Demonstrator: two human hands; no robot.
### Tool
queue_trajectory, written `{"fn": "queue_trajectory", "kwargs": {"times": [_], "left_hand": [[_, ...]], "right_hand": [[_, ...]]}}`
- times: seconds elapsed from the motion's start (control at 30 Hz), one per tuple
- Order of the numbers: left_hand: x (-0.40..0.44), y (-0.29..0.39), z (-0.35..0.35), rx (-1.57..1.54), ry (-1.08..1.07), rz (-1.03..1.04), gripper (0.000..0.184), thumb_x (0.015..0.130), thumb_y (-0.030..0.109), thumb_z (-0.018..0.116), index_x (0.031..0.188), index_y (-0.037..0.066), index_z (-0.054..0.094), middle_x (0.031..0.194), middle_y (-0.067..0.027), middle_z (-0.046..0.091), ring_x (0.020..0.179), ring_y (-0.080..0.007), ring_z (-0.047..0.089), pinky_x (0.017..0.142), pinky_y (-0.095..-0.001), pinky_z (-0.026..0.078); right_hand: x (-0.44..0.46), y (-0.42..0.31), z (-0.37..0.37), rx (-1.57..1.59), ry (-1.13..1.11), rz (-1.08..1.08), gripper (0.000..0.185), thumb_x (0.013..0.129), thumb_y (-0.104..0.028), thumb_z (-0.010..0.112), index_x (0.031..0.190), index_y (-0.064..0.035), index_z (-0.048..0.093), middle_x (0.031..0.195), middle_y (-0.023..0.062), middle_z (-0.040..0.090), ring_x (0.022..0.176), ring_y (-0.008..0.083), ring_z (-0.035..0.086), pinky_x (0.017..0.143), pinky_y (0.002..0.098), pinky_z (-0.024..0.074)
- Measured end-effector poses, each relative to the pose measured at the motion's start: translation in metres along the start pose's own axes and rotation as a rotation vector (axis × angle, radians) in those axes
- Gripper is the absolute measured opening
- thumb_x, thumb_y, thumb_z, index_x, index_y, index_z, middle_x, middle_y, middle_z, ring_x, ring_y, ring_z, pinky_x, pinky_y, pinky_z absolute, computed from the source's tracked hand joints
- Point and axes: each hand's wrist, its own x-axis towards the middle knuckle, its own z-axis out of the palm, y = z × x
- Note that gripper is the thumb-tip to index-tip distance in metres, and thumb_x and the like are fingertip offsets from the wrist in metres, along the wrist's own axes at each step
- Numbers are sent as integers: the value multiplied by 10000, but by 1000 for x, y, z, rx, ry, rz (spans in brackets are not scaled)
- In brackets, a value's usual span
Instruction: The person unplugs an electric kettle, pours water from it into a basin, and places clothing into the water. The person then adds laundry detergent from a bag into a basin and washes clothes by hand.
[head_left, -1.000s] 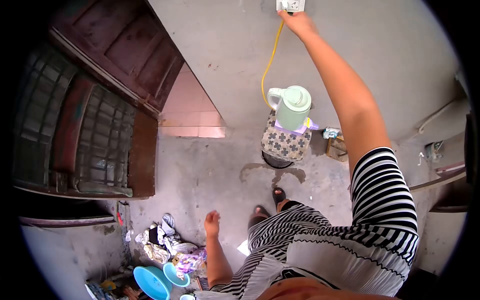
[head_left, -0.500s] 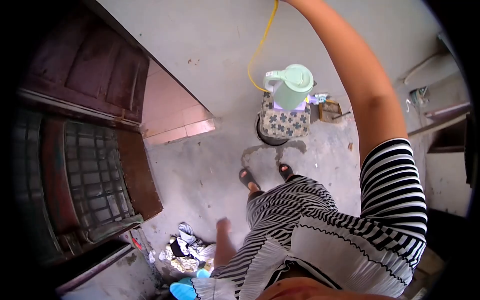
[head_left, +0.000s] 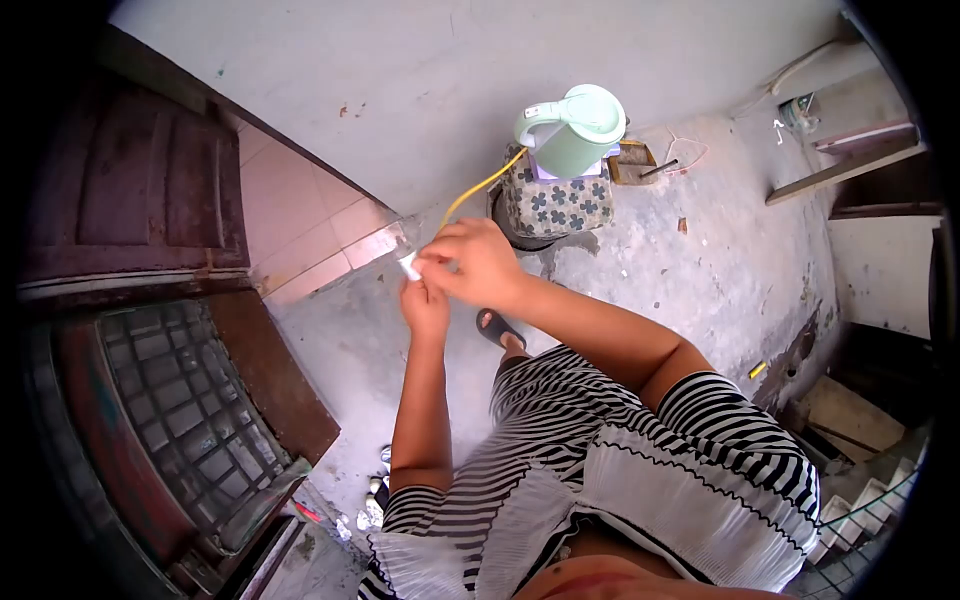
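Observation:
My right hand (head_left: 478, 258) is closed at the end of a yellow cord (head_left: 478, 186), its fingers meeting my left hand. My left hand (head_left: 427, 303) pinches from below a small white piece (head_left: 410, 265) between the two hands; its exact kind is hard to make out. The cord runs up to a pale green electric kettle (head_left: 575, 130) with a lid and a handle on its left. The kettle stands on a purple box (head_left: 553, 174) on a stool with a clover-patterned cloth (head_left: 560, 205).
A wooden door (head_left: 130, 190) and a doorway with pink tiles (head_left: 320, 220) are at the left. Below them stands a cabinet with a grid front (head_left: 185, 390). A small wooden tray (head_left: 632, 165) lies beside the stool. A yellow object (head_left: 757, 370) lies on the concrete floor at the right.
My right hand has come down from high on the wall side to in front of me, bringing the cord's end. My left hand has risen to meet it. The view has shifted slightly.

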Motion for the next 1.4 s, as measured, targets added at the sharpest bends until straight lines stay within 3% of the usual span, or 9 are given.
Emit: {"fn": "queue_trajectory", "kwargs": {"times": [0.03, 0.1, 0.17, 0.23, 0.33, 0.43, 0.8, 0.9, 1.4], "left_hand": [[-6, -6, 4, -173, -74, -242, 335, 897, 286, 410, 965, -16, 536, 871, -124, 592, 846, -215, 550, 730, -313, 416], [-13, -31, 11, -399, 70, -255, 357, 904, 314, 392, 934, -12, 535, 833, -106, 591, 798, -188, 557, 720, -297, 418], [-19, -45, 7, -546, 147, -303, 373, 909, 335, 379, 921, -4, 533, 821, -91, 590, 781, -168, 558, 713, -286, 420], [-21, -59, -1, -618, 162, -393, 378, 912, 349, 369, 925, 7, 530, 836, -79, 590, 792, -155, 553, 707, -281, 423], [-21, -64, -9, -602, 123, -467, 398, 911, 380, 360, 962, 16, 512, 883, -86, 588, 842, -162, 558, 734, -286, 434], [-19, -74, -22, -604, 127, -540, 404, 908, 396, 356, 980, 28, 506, 911, -86, 590, 870, -169, 558, 745, -295, 438], [-20, -97, -18, -657, 111, -635, 397, 906, 406, 346, 971, 50, 508, 917, -78, 595, 864, -170, 561, 734, -290, 437], [-18, -100, -13, -652, 106, -635, 398, 908, 405, 341, 961, 48, 508, 898, -75, 598, 836, -158, 565, 720, -275, 443], [-51, -104, 22, -634, 96, -664, 411, 897, 419, 375, 988, 39, 503, 889, -84, 588, 845, -165, 557, 729, -291, 450]], "right_hand": [[-2, 16, 7, 95, 61, 36, 161, 724, -244, 625, 785, -96, 643, 790, 43, 614, 722, 192, 559, 611, 316, 405], [-5, 59, 26, 290, 194, 108, 169, 740, -214, 630, 864, -100, 634, 822, 38, 618, 722, 151, 559, 590, 296, 409], [-10, 128, 47, 577, 335, 489, 249, 756, -172, 624, 986, -81, 592, 838, 22, 599, 749, 95, 533, 612, 243, 412], [7, 164, 33, 614, 477, 842, 355, 706, -67, 623, 1047, -30, 535, 812, 44, 576, 762, 128, 563, 649, 228, 442], [34, 173, 18, 757, 688, 941, 488, 688, -97, 636, 1128, 14, 455, 907, 88, 556, 866, 164, 544, 727, 248, 430], [74, 214, 51, 605, 1052, 911, 570, 678, -144, 645, 1163, 35, 403, 1058, 156, 504, 982, 235, 504, 816, 305, 408], [123, 258, 57, 542, 1419, 635, 249, 696, -51, 601, 910, -25, 475, 812, 49, 540, 737, 139, 518, 674, 277, 426], [102, 254, 58, 817, 1391, 535, 186, 694, -12, 587, 848, -41, 487, 767, 24, 527, 672, 94, 494, 597, 240, 410], [-33, 187, 24, 676, 899, 730, 96, 702, 7, 604, 723, -61, 540, 683, -12, 542, 633, 72, 501, 584, 220, 416]]}}
